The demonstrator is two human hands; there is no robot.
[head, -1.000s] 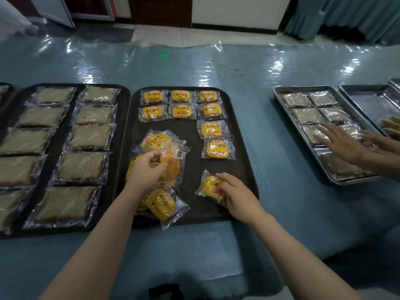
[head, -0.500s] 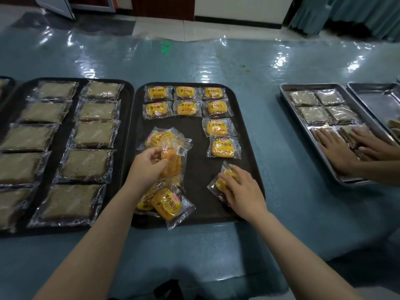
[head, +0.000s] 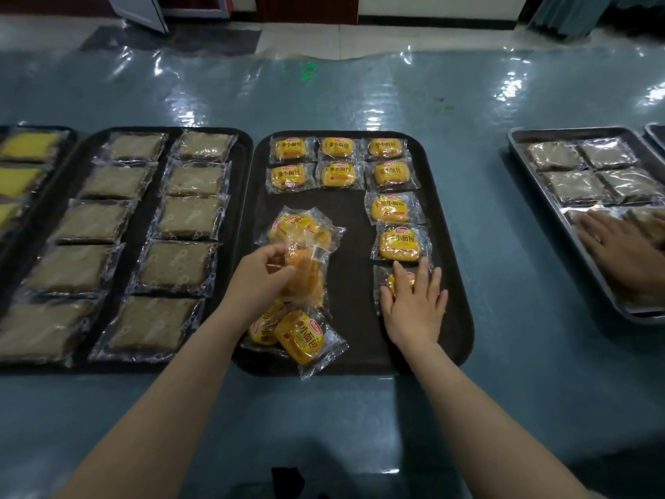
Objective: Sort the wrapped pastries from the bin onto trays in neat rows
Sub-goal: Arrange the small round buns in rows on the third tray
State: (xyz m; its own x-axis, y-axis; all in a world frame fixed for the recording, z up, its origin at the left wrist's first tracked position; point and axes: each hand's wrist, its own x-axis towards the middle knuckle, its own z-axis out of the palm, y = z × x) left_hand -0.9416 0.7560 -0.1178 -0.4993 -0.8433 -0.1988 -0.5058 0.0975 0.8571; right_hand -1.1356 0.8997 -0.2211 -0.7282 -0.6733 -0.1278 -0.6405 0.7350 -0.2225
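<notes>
— Right hand [head: 414, 304] first: where does it sit against the bun it is placing?

— Flat on top of it; the fingers are straight and spread, pressing a wrapped yellow bun [head: 399, 282] down onto the black tray [head: 352, 268]; the bun lies under the fingertips, directly below the fourth bun of the right-hand column [head: 399, 244], their wrappers touching or nearly so.

— And the left hand [head: 262, 279]?

— Curled; thumb and fingers pinch the clear wrapper of a bun [head: 306, 275] on the loose pile [head: 298, 246] at the tray's left half; more loose buns [head: 300, 336] lie nearer the body, one wrapper reaching the tray's near rim.

— How far along are the rows?

— Two rows of three across the far end [head: 336, 162]; the right column runs down from them toward the pressed bun; whether that bun sits square to the column I cannot tell, the hand covers most of it.

— Room to move?

— Bare tray between the pile and the right column, a dark strip down the middle; bare tray too between the right hand and the near rim; the right column stands close to the right rim.

— Around it?

— Another black tray [head: 237, 210] just beside on the left, filled with two columns of brown wrapped cakes [head: 187, 217]; further left, yellow cakes [head: 25, 145] at the frame's edge; well apart on the right, a metal tray [head: 518, 145] of pale wrapped pieces where another person's hand [head: 619, 246] rests; all on a table under glossy blue-green sheeting [head: 360, 95].
</notes>
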